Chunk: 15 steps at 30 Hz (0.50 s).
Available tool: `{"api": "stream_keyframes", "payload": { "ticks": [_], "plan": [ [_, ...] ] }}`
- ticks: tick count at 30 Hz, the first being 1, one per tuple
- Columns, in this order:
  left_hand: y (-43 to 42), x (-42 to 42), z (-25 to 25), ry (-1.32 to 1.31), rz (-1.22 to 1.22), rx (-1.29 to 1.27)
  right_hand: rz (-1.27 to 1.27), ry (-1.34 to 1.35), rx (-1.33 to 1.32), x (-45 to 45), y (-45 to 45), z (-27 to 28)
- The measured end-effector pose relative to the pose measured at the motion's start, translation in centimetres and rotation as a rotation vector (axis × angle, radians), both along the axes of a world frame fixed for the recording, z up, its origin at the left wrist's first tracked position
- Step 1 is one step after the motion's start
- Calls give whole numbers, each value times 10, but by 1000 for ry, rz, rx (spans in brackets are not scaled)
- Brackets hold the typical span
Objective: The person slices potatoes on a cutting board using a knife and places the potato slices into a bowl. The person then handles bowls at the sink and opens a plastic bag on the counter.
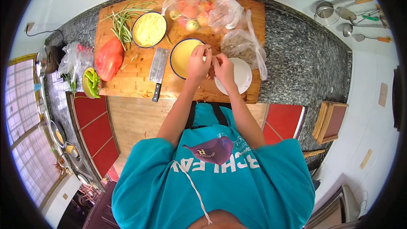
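Note:
My left hand (198, 62) and my right hand (224, 70) meet over the cutting board (127, 82), fingertips close together in a pinch. A small whitish piece shows at the left fingers, too small to name; what the right fingers pinch is hidden. Just left of my left hand, partly covered by it, is a yellowish bowl with a dark blue rim (181, 59). Beneath my right hand sits a white bowl (242, 75). Some reddish-brown bits lie on the board between the hands. A cleaver (158, 68) rests to the left, its black handle towards me.
A rimmed bowl of pale yellow shreds (149, 29), long green beans (123, 27) and a red plastic bag (109, 59) occupy the board's left. Bagged vegetables (193, 10) and another clear bag (239, 46) lie behind. Green peppers (91, 82) fill a bowl at the board's left edge.

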<state>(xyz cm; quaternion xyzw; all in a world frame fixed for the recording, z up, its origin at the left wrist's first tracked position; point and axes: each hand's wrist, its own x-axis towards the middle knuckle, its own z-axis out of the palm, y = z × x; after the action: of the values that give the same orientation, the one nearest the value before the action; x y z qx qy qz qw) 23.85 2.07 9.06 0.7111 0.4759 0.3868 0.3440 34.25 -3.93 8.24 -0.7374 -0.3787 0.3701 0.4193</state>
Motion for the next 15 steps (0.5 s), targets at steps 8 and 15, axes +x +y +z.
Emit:
{"api": "stream_keyframes", "payload": {
  "ticks": [8,15],
  "plan": [
    [61,74,17,-135,75,-121,-61,-374,281,50,59,11],
    [105,102,1,174,118,-218,-131,-310,308,82,103,2]
  ]
}}
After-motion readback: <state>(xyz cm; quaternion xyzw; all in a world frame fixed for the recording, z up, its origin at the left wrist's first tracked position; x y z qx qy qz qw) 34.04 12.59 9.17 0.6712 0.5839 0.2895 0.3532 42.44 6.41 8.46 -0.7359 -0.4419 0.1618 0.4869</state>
